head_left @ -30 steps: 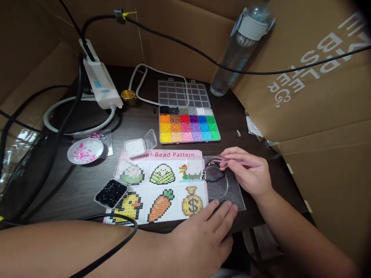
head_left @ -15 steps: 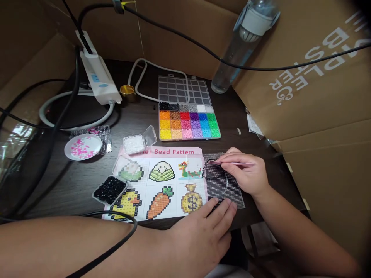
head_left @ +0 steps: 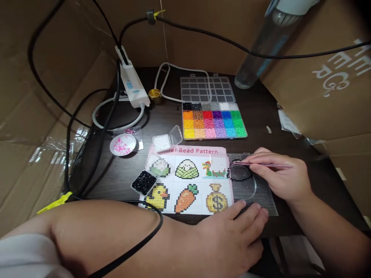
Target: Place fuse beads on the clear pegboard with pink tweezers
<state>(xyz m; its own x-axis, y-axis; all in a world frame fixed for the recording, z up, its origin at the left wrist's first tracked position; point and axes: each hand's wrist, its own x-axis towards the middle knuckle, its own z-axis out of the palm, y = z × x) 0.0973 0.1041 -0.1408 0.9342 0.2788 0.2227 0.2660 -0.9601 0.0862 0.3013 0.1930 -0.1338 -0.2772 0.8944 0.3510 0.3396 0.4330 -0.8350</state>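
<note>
Pink tweezers (head_left: 272,164) are pinched in my right hand (head_left: 285,175), their tips at the upper left of an outline of black beads (head_left: 240,175). That outline sits on a clear pegboard (head_left: 266,197) at the right of the pattern sheet (head_left: 199,185). My left hand (head_left: 240,235) lies flat with fingers spread, fingertips on the pegboard's lower edge. The sheet shows a duck, a carrot, a money bag and other pixel pictures. A small open box of black beads (head_left: 143,183) rests on its left side. Whether a bead is between the tweezer tips is too small to tell.
Behind the sheet stand a sorted bead case (head_left: 214,123) with its lid open and a small box of white beads (head_left: 161,143). A white dish of pink beads (head_left: 123,144), a power strip (head_left: 135,87) and a water bottle (head_left: 257,58) are farther off. Black cable (head_left: 136,239) crosses my left arm.
The view has swung left, so everything appears farther right. The tweezer tips stay at the upper left of the bead outline, and my left hand stays on the pegboard.
</note>
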